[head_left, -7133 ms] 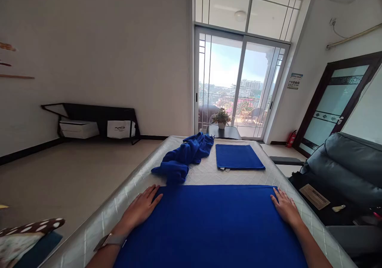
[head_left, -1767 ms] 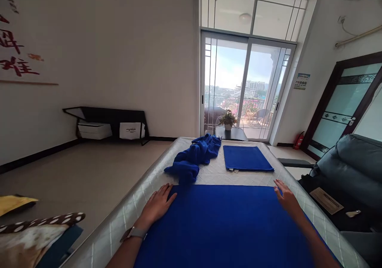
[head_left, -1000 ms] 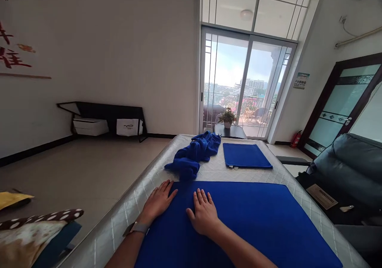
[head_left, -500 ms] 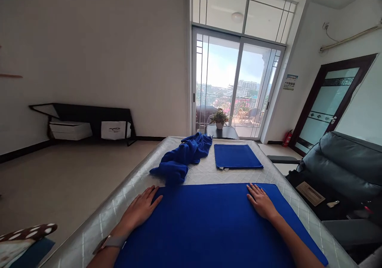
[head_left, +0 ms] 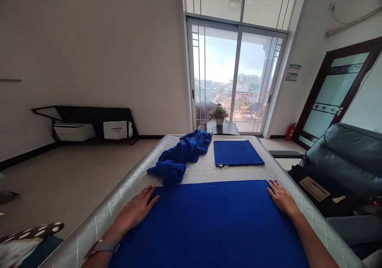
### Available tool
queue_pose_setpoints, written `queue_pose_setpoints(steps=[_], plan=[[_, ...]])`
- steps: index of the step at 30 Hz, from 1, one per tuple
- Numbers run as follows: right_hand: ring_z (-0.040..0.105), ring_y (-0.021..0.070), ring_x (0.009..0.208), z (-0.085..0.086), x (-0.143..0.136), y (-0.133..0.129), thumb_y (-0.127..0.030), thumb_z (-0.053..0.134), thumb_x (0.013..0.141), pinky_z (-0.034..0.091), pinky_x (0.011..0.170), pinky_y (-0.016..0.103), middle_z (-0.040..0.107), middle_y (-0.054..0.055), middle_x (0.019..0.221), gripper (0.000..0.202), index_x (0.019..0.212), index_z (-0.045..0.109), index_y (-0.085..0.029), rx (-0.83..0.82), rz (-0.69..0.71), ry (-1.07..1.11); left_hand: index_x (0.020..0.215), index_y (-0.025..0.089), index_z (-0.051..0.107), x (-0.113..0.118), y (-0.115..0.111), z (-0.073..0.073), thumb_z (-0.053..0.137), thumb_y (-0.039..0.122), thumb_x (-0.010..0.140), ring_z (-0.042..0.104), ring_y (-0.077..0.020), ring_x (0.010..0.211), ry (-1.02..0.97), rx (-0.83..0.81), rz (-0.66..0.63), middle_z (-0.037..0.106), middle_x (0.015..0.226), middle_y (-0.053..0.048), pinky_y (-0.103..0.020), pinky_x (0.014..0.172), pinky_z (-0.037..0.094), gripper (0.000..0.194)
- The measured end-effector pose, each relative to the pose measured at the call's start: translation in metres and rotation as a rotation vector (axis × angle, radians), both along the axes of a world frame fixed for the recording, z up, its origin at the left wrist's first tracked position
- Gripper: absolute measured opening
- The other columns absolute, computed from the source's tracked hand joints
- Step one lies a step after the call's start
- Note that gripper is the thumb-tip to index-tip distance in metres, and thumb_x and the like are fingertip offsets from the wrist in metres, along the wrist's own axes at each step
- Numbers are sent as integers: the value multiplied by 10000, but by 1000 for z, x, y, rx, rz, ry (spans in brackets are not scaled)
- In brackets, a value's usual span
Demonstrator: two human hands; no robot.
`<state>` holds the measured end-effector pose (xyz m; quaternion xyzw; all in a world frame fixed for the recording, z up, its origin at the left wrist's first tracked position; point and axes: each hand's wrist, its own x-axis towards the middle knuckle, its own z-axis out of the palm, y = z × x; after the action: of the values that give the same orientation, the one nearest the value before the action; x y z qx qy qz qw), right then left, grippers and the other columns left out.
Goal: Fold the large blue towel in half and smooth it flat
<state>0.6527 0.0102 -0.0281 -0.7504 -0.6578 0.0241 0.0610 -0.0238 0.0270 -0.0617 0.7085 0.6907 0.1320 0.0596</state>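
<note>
A large blue cloth lies flat across the near part of a pale quilted mattress. My left hand rests open on the cloth's far left corner, fingers stretched forward. At the far right corner, my right hand lies flat on the same cloth with its fingers out. Beyond the cloth, a crumpled blue cloth sits in a heap on the left. A neatly folded blue cloth with small white tags is to its right.
On the right stands a dark leather armchair with a brown card on its seat. A potted plant stands on a small table past the mattress. Against the left wall, a black rack holds white boxes. Spotted fabric shows at lower left.
My right hand has slid right along the far edge to the cloth's corner. My left hand stays at the left corner. The view has shifted slightly.
</note>
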Motion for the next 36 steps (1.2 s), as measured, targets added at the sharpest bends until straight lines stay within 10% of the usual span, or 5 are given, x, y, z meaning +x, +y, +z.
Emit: queue_pose_setpoints(steps=[8,18,24,29,36], plan=[[283,268,1576,19,-55,-19,-379,267,1042,188,1295,501,401,101,1669,625,1589,454,-141,104,17,-59,1608,123,384,9,-6,14,290,602,1014,297,-293,1590,22,-43,-17,357,1708,-157,-507,1303,241,769],[223,237,1594,44,-300,-49,-459,291,1068,154,1311,457,297,98,1700,651,1630,370,-138,6,635,219,1582,166,440,14,-9,13,312,533,1023,302,-304,1587,24,-1,-16,380,1697,-159,-535,1273,268,680],[163,263,1607,37,-403,-32,-522,278,1075,144,1309,503,250,144,1713,716,1643,299,-87,-22,712,298,1636,209,338,18,-12,15,283,584,1027,232,-304,1612,48,-28,-5,291,1736,-150,-570,1283,210,717],[145,270,1611,34,-405,-21,-524,257,1074,108,1312,493,222,156,1722,743,1642,273,-45,-48,674,302,1620,234,378,17,-8,11,282,578,1032,243,-301,1609,60,-15,-11,318,1729,-140,-587,1275,222,689],[128,212,1614,38,-315,-18,-543,193,1072,82,1312,434,191,89,1735,740,1667,234,-105,-82,555,189,1630,224,353,17,-11,12,304,555,1033,213,-286,1617,44,-34,1,292,1739,-138,-559,1300,171,685]])
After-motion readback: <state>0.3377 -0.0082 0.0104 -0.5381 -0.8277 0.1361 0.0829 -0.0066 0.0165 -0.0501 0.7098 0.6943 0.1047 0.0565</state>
